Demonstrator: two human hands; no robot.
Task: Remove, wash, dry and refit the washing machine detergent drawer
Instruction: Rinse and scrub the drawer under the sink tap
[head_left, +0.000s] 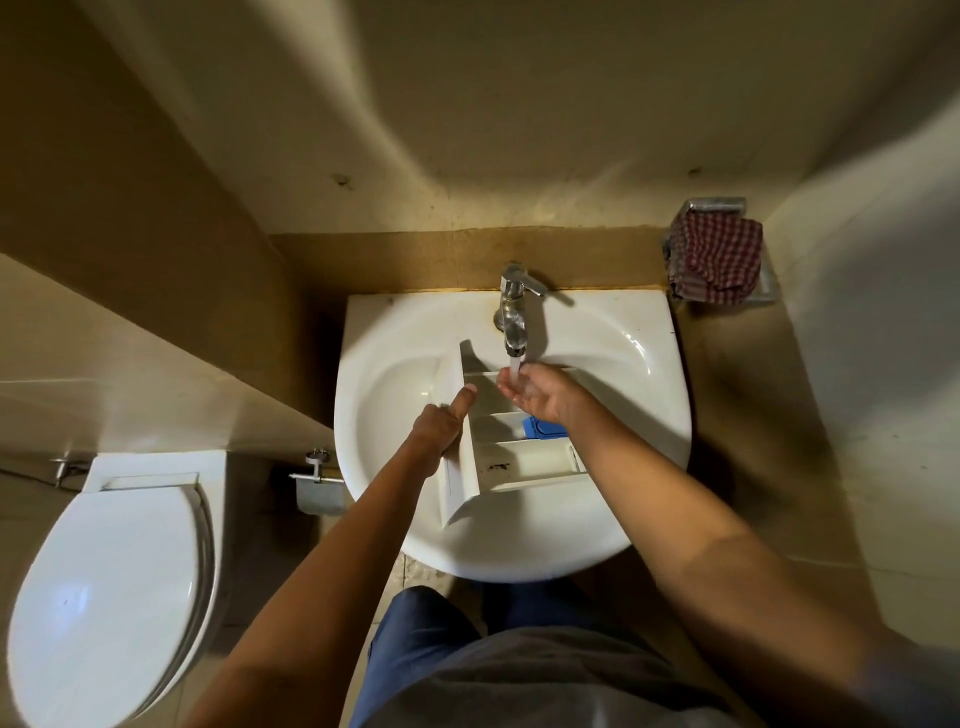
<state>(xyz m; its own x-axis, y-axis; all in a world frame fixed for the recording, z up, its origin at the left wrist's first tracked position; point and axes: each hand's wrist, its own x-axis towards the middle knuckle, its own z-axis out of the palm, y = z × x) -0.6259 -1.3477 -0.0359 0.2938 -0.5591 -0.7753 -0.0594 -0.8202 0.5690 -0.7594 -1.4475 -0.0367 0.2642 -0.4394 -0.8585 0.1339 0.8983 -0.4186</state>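
The white detergent drawer lies in the white sink, its compartments facing up and a blue insert in the middle one. Dark grime marks the nearest compartment. My left hand grips the drawer's left front panel, thumb stretched along its top edge. My right hand is cupped palm up over the far compartment, under the stream of water running from the chrome tap. It holds nothing.
A red checked cloth hangs on a metal holder on the wall at the right. A white toilet with its lid down stands at the left, a toilet-paper holder between it and the sink.
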